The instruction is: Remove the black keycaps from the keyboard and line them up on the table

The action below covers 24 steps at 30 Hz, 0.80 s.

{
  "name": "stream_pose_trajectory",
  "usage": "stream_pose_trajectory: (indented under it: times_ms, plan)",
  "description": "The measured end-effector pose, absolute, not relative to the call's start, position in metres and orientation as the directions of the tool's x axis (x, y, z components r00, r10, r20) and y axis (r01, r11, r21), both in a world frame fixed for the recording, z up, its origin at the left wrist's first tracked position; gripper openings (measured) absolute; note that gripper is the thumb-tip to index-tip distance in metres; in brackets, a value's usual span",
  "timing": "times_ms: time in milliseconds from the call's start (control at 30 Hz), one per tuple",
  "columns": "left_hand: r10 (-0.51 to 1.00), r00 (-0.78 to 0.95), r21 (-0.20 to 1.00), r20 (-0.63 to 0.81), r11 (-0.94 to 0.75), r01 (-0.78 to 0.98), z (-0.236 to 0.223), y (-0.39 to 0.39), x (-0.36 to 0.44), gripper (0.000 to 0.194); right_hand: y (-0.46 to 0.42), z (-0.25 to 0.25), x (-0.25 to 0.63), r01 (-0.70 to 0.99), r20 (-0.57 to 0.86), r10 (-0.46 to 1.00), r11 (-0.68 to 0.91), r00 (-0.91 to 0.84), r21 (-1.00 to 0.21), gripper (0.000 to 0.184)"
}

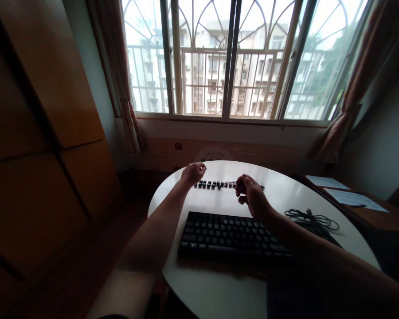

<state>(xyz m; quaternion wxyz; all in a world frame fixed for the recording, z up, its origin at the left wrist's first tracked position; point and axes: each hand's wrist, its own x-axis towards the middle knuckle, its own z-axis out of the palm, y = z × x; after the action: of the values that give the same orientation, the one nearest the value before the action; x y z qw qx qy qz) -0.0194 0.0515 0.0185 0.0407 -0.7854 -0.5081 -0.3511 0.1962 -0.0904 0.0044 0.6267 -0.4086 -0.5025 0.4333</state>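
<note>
My left hand is at the far left part of the round white table, its fingers curled in; whatever they hold, if anything, is hidden. Beside it, short rows of small dark pieces that look like keycaps run across to the right. Over the right part of these rows is my right hand, thumb and forefinger pinched together. What sits in that pinch is too small to make out. A black keyboard lies nearer to me, below both hands, its right end partly covered by my right forearm.
A coiled black cable lies on the table's right side. Beyond the right edge, a brown desk carries paper sheets and a dark pen. A wooden cabinet stands at left; a barred window is ahead.
</note>
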Motion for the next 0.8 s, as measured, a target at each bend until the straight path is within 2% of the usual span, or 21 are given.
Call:
stream_pose_trajectory:
  times_ms: [67,133,167,233,300,367,433,600,800]
  plan:
    - [0.788,0.08,0.432,0.61,-0.416,0.8,0.01,0.064,-0.032,0.026,-0.082,0.017,0.203,0.003,0.343,0.936,0.344,0.074,-0.939,0.047]
    - [0.819,-0.112,0.579,0.563,-0.294,0.76,-0.003,0.076,-0.047,0.025,-0.067,0.029,0.209,0.272,0.485,0.874,0.464,0.011,-0.843,0.049]
    - [0.83,-0.236,0.659,0.506,-0.195,0.727,-0.01,0.081,-0.055,0.024,-0.058,0.033,0.212,0.426,0.567,0.823,0.527,-0.039,-0.735,0.045]
    - [0.825,-0.354,0.713,0.441,-0.083,0.696,-0.024,0.087,-0.071,0.025,-0.037,0.039,0.215,0.669,0.65,0.735,0.583,-0.192,-0.462,0.03]
    - [0.809,-0.441,0.751,0.389,-0.001,0.66,-0.034,0.09,-0.082,0.027,-0.015,0.039,0.216,0.795,0.559,0.77,0.53,-0.306,-0.295,0.027]
    - [0.793,-0.49,0.775,0.361,0.037,0.631,-0.04,0.092,-0.088,0.028,0.004,0.034,0.213,0.853,0.42,0.843,0.462,-0.337,-0.243,0.029]
    - [0.788,-0.505,0.787,0.353,0.043,0.616,-0.041,0.093,-0.089,0.027,0.021,0.025,0.209,0.87,0.344,0.878,0.427,-0.333,-0.248,0.03]
    - [0.776,-0.532,0.803,0.34,0.055,0.594,-0.041,0.094,-0.086,0.027,0.047,0.002,0.197,0.873,0.228,0.91,0.401,-0.346,-0.278,0.033]
    - [0.776,-0.534,0.801,0.334,0.065,0.595,-0.041,0.091,-0.084,0.027,0.057,-0.016,0.188,0.89,0.161,0.914,0.401,-0.372,-0.22,0.034]
